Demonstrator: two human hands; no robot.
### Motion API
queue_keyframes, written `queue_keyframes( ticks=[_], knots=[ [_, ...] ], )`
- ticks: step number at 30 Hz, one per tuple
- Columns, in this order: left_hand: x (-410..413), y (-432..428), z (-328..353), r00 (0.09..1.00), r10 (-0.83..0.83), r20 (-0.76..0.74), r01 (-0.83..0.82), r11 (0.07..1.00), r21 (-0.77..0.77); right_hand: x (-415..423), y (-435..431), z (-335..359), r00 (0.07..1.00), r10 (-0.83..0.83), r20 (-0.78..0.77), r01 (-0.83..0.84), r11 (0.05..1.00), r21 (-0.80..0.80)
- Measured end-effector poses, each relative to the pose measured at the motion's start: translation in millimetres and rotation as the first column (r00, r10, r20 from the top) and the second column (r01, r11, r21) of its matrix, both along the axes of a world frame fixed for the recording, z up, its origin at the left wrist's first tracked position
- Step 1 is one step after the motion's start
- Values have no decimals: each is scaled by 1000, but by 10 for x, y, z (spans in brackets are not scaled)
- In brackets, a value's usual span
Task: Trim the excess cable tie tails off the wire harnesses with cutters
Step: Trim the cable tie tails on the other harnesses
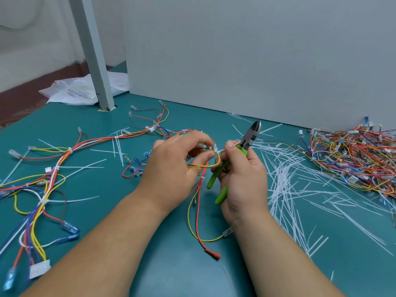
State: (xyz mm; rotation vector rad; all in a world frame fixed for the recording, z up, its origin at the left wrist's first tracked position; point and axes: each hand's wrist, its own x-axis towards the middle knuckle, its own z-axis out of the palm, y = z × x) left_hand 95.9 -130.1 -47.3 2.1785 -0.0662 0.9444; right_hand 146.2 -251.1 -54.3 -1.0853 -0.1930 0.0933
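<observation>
My left hand point(177, 166) pinches a loop of red and yellow wires of a harness point(197, 202) just above the teal table. A white cable tie point(216, 149) sits on that loop at my fingertips. My right hand point(242, 179) grips green-handled cutters point(248, 142), whose dark jaws point up and away, shut and clear of the tie. The right thumb and forefinger also touch the tie's tail. The harness's loose ends hang down toward me and end in a red connector point(213, 254).
Another long harness with white ties point(53, 168) sprawls across the left of the table point(128, 211). A heap of harnesses point(351, 159) lies at the right. Cut white tie tails point(300, 189) litter the right side. A grey post point(96, 61), plastic bags and a wall panel stand behind.
</observation>
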Motion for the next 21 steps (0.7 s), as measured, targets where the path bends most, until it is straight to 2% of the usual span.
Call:
queue_keyframes(
  ticks=[6, 12, 15, 19, 20, 21],
  knots=[
    [12, -16, -4, 996, -39, 81, 38, 999, 14, 20, -3, 10, 1000, 8, -25, -7, 1000, 30],
    [10, 0, -12, 989, 62, 132, -64, 998, 11, -11, 15, 3, 1000, 10, 12, -10, 1000, 1],
    [0, -7, 3, 994, 52, 99, -51, 999, -8, -24, 12, 14, 999, 36, 8, -37, 998, 55],
    [-26, -66, 30, 989, 145, -6, -146, 988, -43, 4, -17, 31, 1000, 18, 8, -19, 995, 103],
    [-43, -48, 44, 996, 66, -53, -72, 990, -122, 17, -26, 32, 1000, 6, 6, -7, 994, 113],
    [-60, -26, 63, 989, -96, -109, 71, 973, -218, 29, -36, 35, 1000, -8, -1, 8, 992, 125]
  ],
)
